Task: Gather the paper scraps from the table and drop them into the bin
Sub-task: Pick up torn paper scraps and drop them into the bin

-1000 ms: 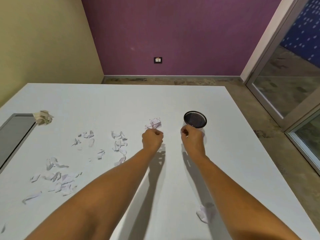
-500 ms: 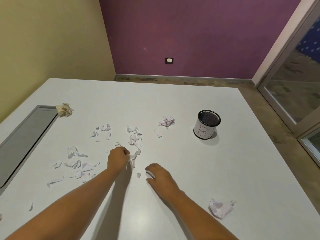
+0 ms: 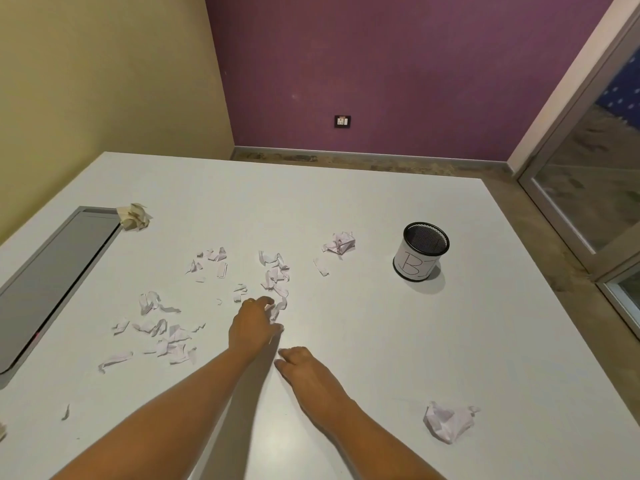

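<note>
Paper scraps (image 3: 273, 278): mostly uncollected, scattered over the desk (image 3: 381, 341) in loose clusters well to the left of the bin (image 3: 420, 252), none touching it. The cluster nearest the bin is being worked. The left hand (image 3: 252, 323) is set at its near end, fingers (image 3: 263, 301) curled onto a few white strips, which appear to be pinched. The right hand (image 3: 304, 368) is laid flat on the desk, nearer the camera than the bin, relaxed, nothing held.

A crumpled white ball (image 3: 339, 242) is noted near the bin, to its left. A second ball (image 3: 448, 422) lies well in front of the bin, toward the camera. A beige wad (image 3: 135, 216) lies farthest from the bin.

The bin's contents cannot be made out through the dark mesh.

Judged: the task is far from finished. Nearly all the gathering is left to be done, and every visible piece is yet to be dropped in.
</note>
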